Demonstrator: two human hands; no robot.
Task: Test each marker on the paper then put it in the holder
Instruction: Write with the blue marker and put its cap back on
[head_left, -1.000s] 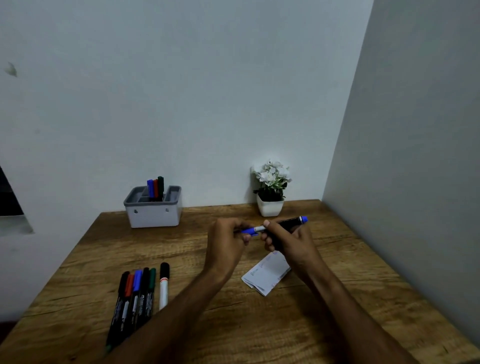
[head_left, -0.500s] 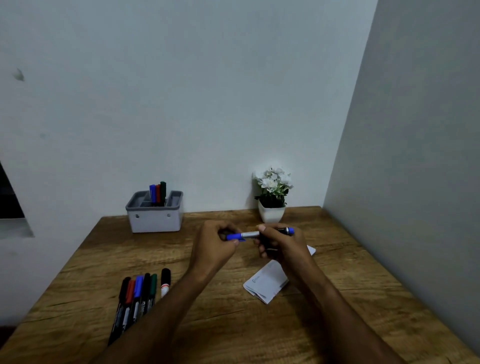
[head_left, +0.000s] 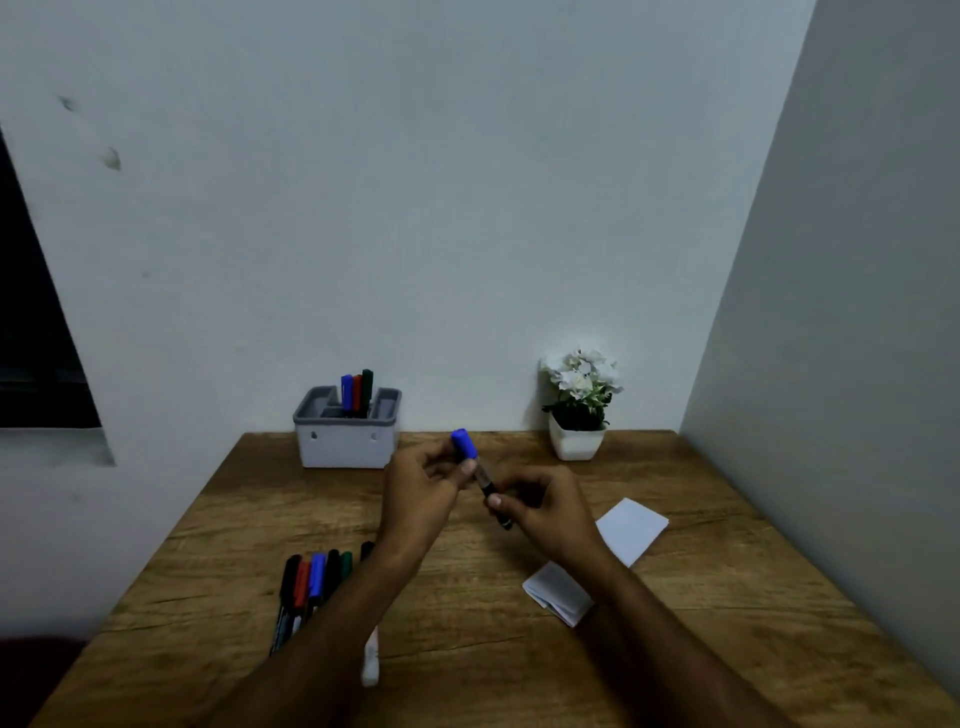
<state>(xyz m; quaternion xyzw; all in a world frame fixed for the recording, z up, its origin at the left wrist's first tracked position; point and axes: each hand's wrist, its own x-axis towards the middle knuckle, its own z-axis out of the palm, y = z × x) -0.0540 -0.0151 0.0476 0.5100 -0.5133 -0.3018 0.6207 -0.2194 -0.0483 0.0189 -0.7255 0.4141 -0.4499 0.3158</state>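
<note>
Both hands meet above the middle of the wooden surface, sharing one blue marker. The left hand has its fingers curled round the upper part of the marker just below the blue cap, which points up and away toward the wall. The right hand pinches the dark lower barrel, thumb on top, with the marker's bottom end sticking out below its fingers. The marker is tilted, cap end higher and to the left, and it is held clear of the surface. Whether the cap is fully seated cannot be told. The folded white paper lies on the surface to the right of the right hand, partly hidden by the right wrist, and its near folded edge shows again below the forearm. At the back left stands the grey-and-white holder, against the wall, with three markers upright in it: blue, red and dark green. On the near left a row of markers lies side by side, partly covered by the left forearm, and a white-barrelled one shows beneath that arm. A small potted plant with white flowers sits at the back right.
</note>
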